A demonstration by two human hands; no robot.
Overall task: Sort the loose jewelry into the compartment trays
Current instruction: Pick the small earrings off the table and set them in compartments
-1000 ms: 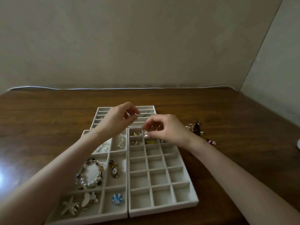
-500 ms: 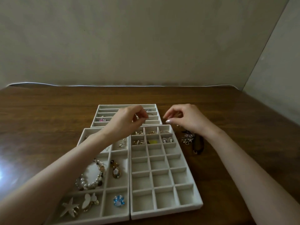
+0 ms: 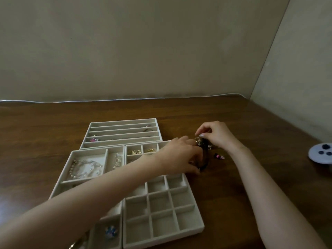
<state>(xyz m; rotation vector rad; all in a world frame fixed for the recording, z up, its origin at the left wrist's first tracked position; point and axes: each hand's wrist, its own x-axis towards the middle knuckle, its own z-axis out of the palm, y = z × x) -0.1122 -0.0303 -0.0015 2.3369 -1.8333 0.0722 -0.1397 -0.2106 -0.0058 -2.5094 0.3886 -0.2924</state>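
Note:
Three pale grey compartment trays lie on the wooden table: a slotted tray [image 3: 124,139] at the back, a large-compartment tray [image 3: 66,169] on the left, and a small-grid tray [image 3: 190,229] on the right. A tangle of loose jewelry [image 3: 203,143] with a dark band lies on the table just right of the grid tray. My right hand [image 3: 214,134] pinches a small silver piece at the top of the tangle. My left hand [image 3: 181,157] reaches across the grid tray, its fingers curled on the dark band. A small pink piece [image 3: 220,156] lies beside them.
A pearl bracelet [image 3: 84,168] and chains sit in the left tray, gold pieces [image 3: 142,151] in the grid tray's back row, a blue charm [image 3: 110,230] near the front. A white round object with dark dots [image 3: 321,153] is at the right edge. Walls close the back and right.
My left hand has left the slotted tray and crossed right to the jewelry tangle. My right hand has moved further right onto the tangle. The camera has tilted and moved closer.

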